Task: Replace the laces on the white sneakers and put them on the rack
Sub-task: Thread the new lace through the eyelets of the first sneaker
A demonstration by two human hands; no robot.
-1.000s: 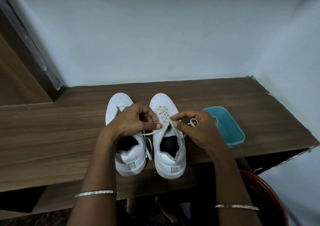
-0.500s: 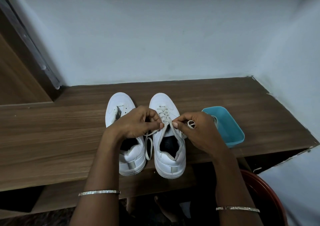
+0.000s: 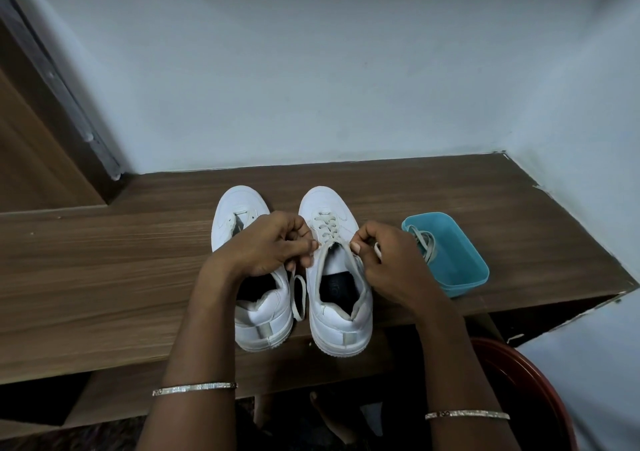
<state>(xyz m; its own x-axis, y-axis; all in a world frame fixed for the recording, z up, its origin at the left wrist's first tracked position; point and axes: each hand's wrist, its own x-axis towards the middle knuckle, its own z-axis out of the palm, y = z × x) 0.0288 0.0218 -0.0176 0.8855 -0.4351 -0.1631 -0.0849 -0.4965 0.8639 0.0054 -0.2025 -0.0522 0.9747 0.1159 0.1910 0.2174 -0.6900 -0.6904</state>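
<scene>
Pinching one sneaker's [image 3: 341, 326] lace [image 3: 325, 229], both hands [image 3: 263, 246] [image 3: 393, 265]; insole print [image 3: 334, 282] illegible.

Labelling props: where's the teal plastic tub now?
Head view: the teal rectangular plastic tub sits on the brown wooden shelf, right of the right white sneaker, beside the right hand.

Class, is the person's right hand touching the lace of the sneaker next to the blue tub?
Touching. Head view: the right hand pinches the lace at the sneaker top eyelets.
</scene>
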